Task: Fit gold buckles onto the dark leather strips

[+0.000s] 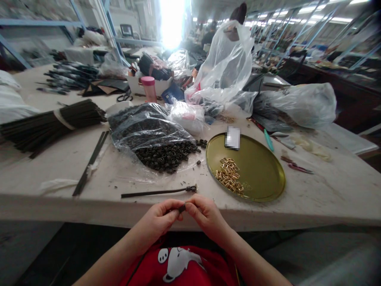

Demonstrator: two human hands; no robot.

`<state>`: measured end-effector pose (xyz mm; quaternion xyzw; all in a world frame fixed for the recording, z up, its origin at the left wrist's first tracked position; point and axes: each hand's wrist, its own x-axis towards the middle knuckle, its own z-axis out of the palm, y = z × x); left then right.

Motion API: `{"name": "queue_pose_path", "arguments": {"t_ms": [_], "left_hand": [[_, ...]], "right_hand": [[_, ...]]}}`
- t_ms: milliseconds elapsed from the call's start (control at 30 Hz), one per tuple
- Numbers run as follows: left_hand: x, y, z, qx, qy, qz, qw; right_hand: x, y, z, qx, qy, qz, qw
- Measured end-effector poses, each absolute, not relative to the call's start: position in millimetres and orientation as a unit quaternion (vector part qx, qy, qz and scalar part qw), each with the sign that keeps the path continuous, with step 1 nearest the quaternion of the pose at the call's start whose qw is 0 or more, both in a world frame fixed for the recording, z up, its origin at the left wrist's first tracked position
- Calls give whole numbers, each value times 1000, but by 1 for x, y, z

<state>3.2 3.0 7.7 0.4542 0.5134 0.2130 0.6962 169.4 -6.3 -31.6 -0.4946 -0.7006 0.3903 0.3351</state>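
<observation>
Both hands meet at the table's front edge. My left hand [165,214] pinches a short visible piece of dark strap [182,207]. From the other side my right hand [205,212] closes its thumb and fingers on the same strap's end; the fingers hide most of it. Just beyond them lies another dark strap [149,194] with a buckle and loop at its right end. A yellow-green round tray [262,174] with a pile of gold buckles [229,174] is to the right. Small dark loops [166,155] spill from a clear plastic bag [143,123].
A bundle of dark straps [53,123] and a few loose straps [91,163] lie on the left. Red-handled snips [297,167] and a turquoise-handled tool [268,140] are at right. A pink-lidded cup [149,88] and plastic bags stand behind; a person sits beyond.
</observation>
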Motion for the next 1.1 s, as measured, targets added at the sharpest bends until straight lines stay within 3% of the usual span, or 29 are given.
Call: {"name": "queue_pose_path", "arguments": {"t_ms": [567,867,967,1100], "left_hand": [[0,-9,5,462,515,180,699],[-13,-19,-3,371,516,154,756],[-17,-18,1,418,512,181,729],[-21,-16,2,575,505,188,616]], "right_hand": [[179,-15,-30,-450,-743,409,279],[177,-13,-44,-471,-783,306,267],[182,-12,-45,-511,-769,279,262],[183,-17,-41,-497,-734,390,251]]}}
